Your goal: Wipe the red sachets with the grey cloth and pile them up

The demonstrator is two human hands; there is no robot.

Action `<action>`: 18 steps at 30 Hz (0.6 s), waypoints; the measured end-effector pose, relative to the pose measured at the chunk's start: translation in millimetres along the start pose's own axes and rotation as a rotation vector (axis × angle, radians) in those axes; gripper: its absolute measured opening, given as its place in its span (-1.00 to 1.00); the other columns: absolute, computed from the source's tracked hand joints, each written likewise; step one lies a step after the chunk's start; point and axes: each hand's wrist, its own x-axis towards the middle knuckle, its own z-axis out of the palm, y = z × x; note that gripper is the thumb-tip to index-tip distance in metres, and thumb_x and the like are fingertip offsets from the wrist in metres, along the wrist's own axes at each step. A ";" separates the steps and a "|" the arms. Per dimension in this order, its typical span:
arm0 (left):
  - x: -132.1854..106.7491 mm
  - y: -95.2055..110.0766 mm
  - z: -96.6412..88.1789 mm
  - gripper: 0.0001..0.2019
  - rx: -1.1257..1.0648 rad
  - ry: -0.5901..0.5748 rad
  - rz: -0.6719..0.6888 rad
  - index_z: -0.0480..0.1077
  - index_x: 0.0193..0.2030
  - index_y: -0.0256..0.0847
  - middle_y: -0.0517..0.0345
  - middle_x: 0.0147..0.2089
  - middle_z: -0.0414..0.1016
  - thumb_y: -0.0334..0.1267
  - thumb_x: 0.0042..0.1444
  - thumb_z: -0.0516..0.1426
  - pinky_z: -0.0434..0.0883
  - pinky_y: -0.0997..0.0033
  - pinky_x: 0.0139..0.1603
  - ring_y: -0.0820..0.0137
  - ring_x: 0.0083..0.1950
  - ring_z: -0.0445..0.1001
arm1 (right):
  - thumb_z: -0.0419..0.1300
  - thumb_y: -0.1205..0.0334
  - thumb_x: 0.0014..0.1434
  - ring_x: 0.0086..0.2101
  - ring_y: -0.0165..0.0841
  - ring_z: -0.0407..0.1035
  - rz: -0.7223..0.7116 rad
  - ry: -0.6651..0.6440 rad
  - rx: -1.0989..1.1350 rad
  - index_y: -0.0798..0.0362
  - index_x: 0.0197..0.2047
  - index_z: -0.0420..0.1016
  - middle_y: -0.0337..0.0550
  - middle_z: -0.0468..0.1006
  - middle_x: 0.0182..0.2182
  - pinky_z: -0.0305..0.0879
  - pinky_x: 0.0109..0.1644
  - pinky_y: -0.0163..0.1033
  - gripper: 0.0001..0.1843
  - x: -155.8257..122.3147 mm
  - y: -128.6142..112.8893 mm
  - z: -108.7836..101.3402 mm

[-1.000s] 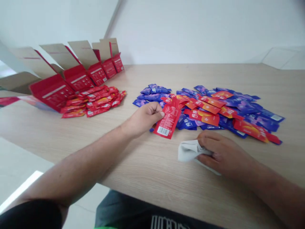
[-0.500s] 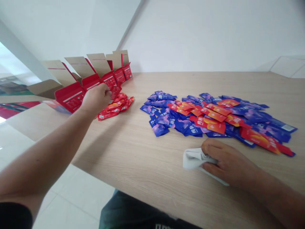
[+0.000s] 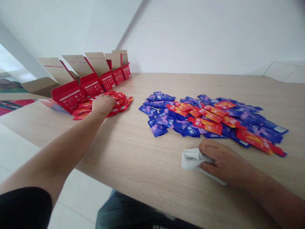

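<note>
My left hand (image 3: 103,104) is down on a pile of red sachets (image 3: 82,109) in front of the boxes. Its fingers are curled in among the sachets and partly hidden; they look closed on a red sachet. At the right, my right hand (image 3: 218,160) rests near the table's front, its fingers wrapped round a folded, pale grey cloth-like piece (image 3: 192,158). Beyond this hand lies a wide spread of blue sachets (image 3: 164,119) with several red-orange sachets (image 3: 207,125) on top.
A row of several red cardboard boxes (image 3: 69,97) with raised flaps stands along the table's left side. The wooden table (image 3: 140,159) reaches back to a white wall (image 3: 202,38). My legs (image 3: 124,211) are below its front edge.
My left hand has moved down and slightly right, from above the red pile with a red sachet in its fingers, onto the pile. My right hand keeps its grip on the pale piece.
</note>
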 end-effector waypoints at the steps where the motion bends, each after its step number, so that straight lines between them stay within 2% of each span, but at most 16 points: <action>1: -2.7 0.4 -0.8 -0.71 0.021 0.020 0.012 0.52 -0.26 -0.23 -0.36 0.09 0.58 -0.20 0.30 0.01 0.27 -0.10 0.27 -0.19 0.32 0.31 | 0.27 0.32 0.25 -0.25 -0.27 0.43 -0.006 0.001 0.002 -0.01 -0.23 0.39 -0.13 0.49 -0.23 0.37 -0.16 -0.17 -0.89 0.6 -1.0 -0.8; 5: -17.2 12.4 -10.3 -0.69 0.092 0.126 0.089 0.53 -0.24 -0.19 -0.26 0.05 0.59 -0.16 0.34 0.00 0.27 -0.01 0.28 -0.09 0.24 0.37 | 0.26 0.34 0.25 -0.26 -0.27 0.42 -0.040 0.007 -0.010 0.00 -0.25 0.40 -0.14 0.49 -0.24 0.33 -0.17 -0.18 -0.90 3.1 -4.8 -3.3; 8: -27.2 37.4 -17.8 -0.63 0.064 0.160 0.150 0.53 -0.12 -0.20 -0.15 0.06 0.59 -0.12 0.41 -0.06 0.26 0.08 0.31 0.02 0.21 0.39 | 0.27 0.34 0.23 -0.25 -0.25 0.41 -0.060 0.008 -0.018 0.02 -0.23 0.43 -0.14 0.48 -0.25 0.32 -0.17 -0.17 -0.92 5.4 -6.3 -3.9; 11: -35.1 76.9 -21.9 -0.61 -0.013 0.122 0.233 0.54 -0.02 -0.20 -0.13 0.06 0.62 -0.06 0.43 -0.04 0.35 0.16 0.17 0.06 0.12 0.50 | 0.28 0.34 0.23 -0.24 -0.24 0.41 -0.060 0.006 -0.007 0.05 -0.20 0.48 -0.11 0.49 -0.23 0.32 -0.14 -0.16 -0.92 7.2 -5.9 -3.4; 13: -39.9 108.9 -22.4 -0.65 -0.064 0.092 0.304 0.55 0.02 -0.16 -0.08 0.08 0.65 -0.09 0.40 0.00 0.38 0.23 0.13 0.10 0.11 0.55 | 0.29 0.33 0.23 -0.22 -0.23 0.42 -0.059 0.010 0.006 0.06 -0.18 0.50 -0.10 0.51 -0.21 0.33 -0.11 -0.15 -0.92 7.9 -5.2 -2.7; 15: -43.6 142.4 -21.1 -0.70 -0.112 0.050 0.363 0.56 -0.01 -0.12 -0.01 0.01 0.68 -0.13 0.37 0.03 0.40 0.27 0.07 0.13 0.04 0.59 | 0.30 0.32 0.25 -0.19 -0.23 0.43 -0.072 0.015 0.017 0.06 -0.18 0.51 -0.08 0.52 -0.19 0.34 -0.07 -0.15 -0.93 8.5 -4.7 -2.1; 18: -43.2 187.8 -14.6 -0.76 -0.317 -0.054 0.320 0.55 -0.04 -0.13 -0.01 -0.12 0.69 -0.15 0.29 0.11 0.40 0.30 -0.07 0.15 -0.09 0.61 | 0.30 0.32 0.25 -0.19 -0.22 0.43 -0.090 0.019 0.017 0.07 -0.18 0.53 -0.07 0.53 -0.19 0.35 -0.06 -0.15 -0.93 9.7 -4.4 -1.8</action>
